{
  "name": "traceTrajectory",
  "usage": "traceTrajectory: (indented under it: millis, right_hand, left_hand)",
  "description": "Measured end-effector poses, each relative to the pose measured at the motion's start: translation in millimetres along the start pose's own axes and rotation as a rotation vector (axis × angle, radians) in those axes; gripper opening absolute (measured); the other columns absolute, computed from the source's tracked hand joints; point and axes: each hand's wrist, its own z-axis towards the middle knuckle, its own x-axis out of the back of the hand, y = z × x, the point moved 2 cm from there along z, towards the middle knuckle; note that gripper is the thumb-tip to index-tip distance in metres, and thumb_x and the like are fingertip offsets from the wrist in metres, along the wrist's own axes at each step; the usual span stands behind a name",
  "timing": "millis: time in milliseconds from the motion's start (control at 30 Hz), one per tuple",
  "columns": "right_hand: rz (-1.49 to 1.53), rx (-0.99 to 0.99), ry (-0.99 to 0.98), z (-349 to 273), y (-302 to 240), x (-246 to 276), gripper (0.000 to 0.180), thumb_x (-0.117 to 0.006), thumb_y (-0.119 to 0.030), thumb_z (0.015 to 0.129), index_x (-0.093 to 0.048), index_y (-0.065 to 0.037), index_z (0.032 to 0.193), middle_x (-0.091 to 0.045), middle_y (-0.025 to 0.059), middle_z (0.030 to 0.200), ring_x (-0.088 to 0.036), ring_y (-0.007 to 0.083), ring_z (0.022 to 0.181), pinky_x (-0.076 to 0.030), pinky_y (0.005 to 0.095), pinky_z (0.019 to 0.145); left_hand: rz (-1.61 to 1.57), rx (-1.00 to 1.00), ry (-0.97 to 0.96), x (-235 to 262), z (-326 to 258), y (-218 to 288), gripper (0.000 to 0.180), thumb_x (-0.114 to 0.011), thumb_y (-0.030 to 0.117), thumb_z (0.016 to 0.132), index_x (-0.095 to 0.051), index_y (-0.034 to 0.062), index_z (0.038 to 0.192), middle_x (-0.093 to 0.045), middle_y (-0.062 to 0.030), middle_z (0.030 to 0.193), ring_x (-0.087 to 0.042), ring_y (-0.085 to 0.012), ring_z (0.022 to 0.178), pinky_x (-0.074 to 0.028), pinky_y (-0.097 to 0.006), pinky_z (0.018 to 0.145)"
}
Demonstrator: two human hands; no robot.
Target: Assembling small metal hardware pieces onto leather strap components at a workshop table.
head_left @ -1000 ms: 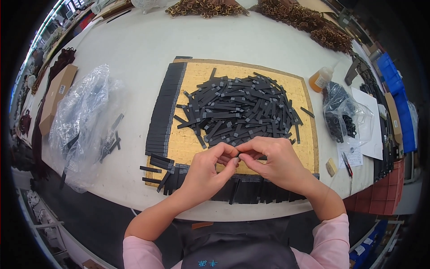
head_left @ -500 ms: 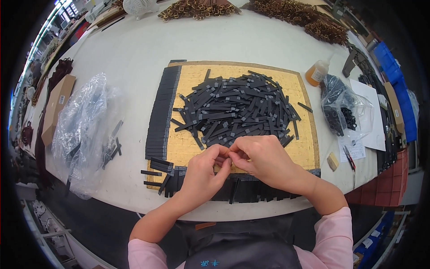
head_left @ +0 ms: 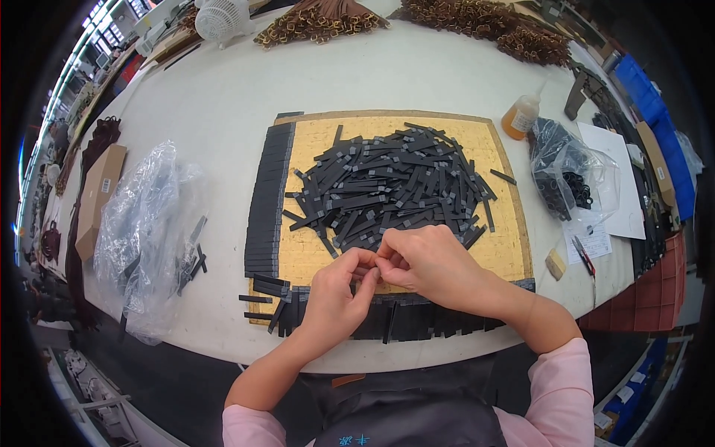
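My left hand and my right hand meet fingertip to fingertip over the near part of a yellow board. Both are pinched closed; whatever lies between the fingers is hidden or too small to make out. Just beyond them is a heap of short black strips, many with a grey end. More black strips lie side by side in a row along the board's left edge. Another row runs along the near edge, partly under my hands. Several loose strips stick out at the near left corner.
Left of the board lies a crumpled clear plastic bag, beside a cardboard box. On the right are a bottle of amber liquid, a bag of black parts, a beige block and red-handled scissors. Brown strap bundles lie at the back.
The whole view has shifted slightly, with the board and table sitting a little lower in the picture. My hands stay pinched together at nearly the same spot.
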Motion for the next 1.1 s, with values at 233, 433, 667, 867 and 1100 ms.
traceTrajectory:
  millis: [233,433,667,867,1100]
  right_hand:
    - [0.332,0.039,0.194,-19,-10,9,0.019,-0.067,-0.008,0.093,-0.068,0.001,0.110,-0.070,0.0137,0.094,-0.072,0.0217,0.082,-0.058,0.0299,0.071]
    - [0.211,0.145,0.427,-39,-22,-11,0.026,-0.074,-0.004,0.082,-0.060,-0.002,0.103,-0.063,0.0098,0.096,-0.068,0.0238,0.082,-0.056,0.0332,0.069]
    - [0.148,0.201,0.587,-44,-32,-20,0.025,-0.076,-0.003,0.078,-0.061,-0.003,0.098,-0.063,0.0085,0.091,-0.066,0.0255,0.077,-0.052,0.0348,0.063]
    - [0.085,0.202,0.623,-47,-31,-20,0.027,-0.078,-0.005,0.075,-0.061,-0.003,0.096,-0.062,0.0082,0.088,-0.066,0.0259,0.076,-0.051,0.0352,0.061]
    - [0.196,0.163,0.468,-55,-15,9,0.031,-0.074,-0.002,0.081,-0.064,-0.001,0.111,-0.066,0.0106,0.094,-0.068,0.0244,0.084,-0.055,0.0326,0.070]
  left_hand:
    - [-0.377,0.007,0.010,5,-4,3,0.015,-0.058,0.004,0.100,-0.059,-0.0046,0.111,-0.068,-0.0096,0.104,-0.069,-0.0144,0.095,-0.053,-0.027,0.084]
    - [-0.472,-0.051,-0.021,-2,-6,11,0.008,-0.061,0.002,0.098,-0.059,-0.0007,0.105,-0.059,-0.0020,0.096,-0.057,-0.0073,0.088,-0.047,-0.023,0.075]
    - [-0.602,-0.061,0.121,-22,-10,22,0.008,-0.059,0.006,0.101,-0.055,0.0030,0.095,-0.055,0.0002,0.091,-0.050,-0.0053,0.079,-0.042,-0.020,0.071]
    - [-0.729,0.059,0.209,-26,-2,27,0.021,-0.057,0.013,0.104,-0.056,0.0036,0.086,-0.056,0.0020,0.080,-0.053,-0.0046,0.075,-0.044,-0.020,0.071]
    - [-0.553,0.048,0.008,-16,0,27,0.010,-0.062,0.008,0.100,-0.063,-0.0015,0.103,-0.066,-0.0049,0.097,-0.064,-0.0099,0.092,-0.050,-0.025,0.084]
